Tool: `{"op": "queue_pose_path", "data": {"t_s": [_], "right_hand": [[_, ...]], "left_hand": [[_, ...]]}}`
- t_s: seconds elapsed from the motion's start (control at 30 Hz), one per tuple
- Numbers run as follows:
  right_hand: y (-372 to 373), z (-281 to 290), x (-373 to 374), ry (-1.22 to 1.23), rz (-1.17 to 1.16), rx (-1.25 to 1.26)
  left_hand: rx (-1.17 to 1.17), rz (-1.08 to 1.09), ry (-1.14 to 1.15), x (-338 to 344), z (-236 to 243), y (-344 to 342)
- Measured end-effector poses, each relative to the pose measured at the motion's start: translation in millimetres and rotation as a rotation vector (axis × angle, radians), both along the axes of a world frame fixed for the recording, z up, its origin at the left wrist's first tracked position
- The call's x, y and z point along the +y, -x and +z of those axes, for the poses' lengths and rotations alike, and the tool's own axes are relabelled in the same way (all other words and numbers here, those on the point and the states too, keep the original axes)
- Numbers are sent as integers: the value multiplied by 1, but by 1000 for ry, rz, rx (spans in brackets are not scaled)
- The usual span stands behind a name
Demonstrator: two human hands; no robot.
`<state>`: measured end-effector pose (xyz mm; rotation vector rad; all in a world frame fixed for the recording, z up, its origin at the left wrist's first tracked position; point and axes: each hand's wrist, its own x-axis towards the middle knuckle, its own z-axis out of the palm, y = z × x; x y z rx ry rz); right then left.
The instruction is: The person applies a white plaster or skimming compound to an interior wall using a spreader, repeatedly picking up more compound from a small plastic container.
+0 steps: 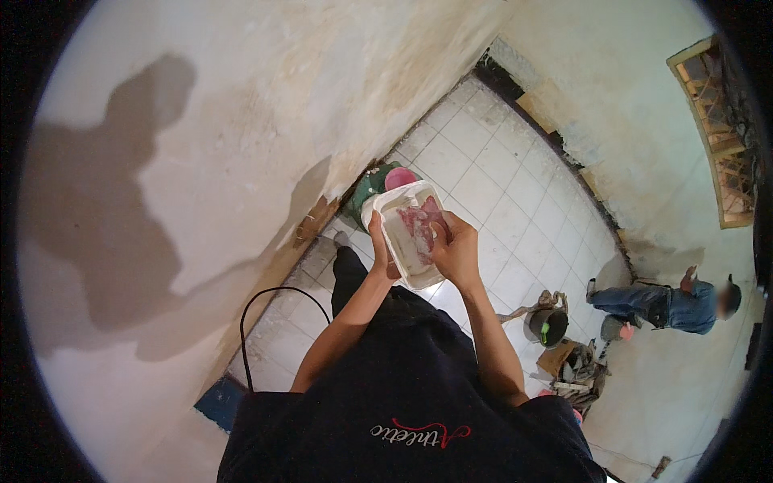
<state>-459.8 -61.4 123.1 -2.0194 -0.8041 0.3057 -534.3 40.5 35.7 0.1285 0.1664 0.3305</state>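
Observation:
My left hand (380,256) grips the left edge of a white rectangular tub (396,211), smeared inside with white putty. My right hand (456,251) reaches into the tub and holds a pinkish-red scraper or rag (422,222) against its inner wall; which of the two it is cannot be told. I hold the tub in front of my chest, above the tiled floor. Just beyond the tub, a green bucket with a pink lid (385,182) stands on the floor by the wall.
A patchy plastered wall (201,161) fills the left. A black cable (259,310) hangs along it. White floor tiles (499,185) run to the far wall. Another person (672,304) crouches at the right near a black bucket (551,325) and a pile of debris (581,372).

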Motion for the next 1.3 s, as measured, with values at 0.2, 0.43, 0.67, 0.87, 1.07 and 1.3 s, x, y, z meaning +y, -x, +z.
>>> {"op": "queue_pose_path", "data": {"t_s": [0.2, 0.43, 0.67, 0.87, 1.07, 1.3], "right_hand": [[-13, -52, -6, -248, -29, 531], [-37, -85, -9, -401, 57, 978], [-39, -67, 0, -464, 38, 1262], [-15, -10, 3, -501, 5, 1298], [-12, -63, -16, -563, 33, 1282], [-26, -146, -4, -720, -153, 1435]], "left_hand": [[267, 3, -285, 3, -2, 1], [376, -16, -490, 9, -30, 3], [283, 70, -288, 13, -18, 11], [193, 269, -245, 26, -31, 43], [139, 375, -104, 27, -77, 117], [509, 600, -400, -29, -80, 192]]}}
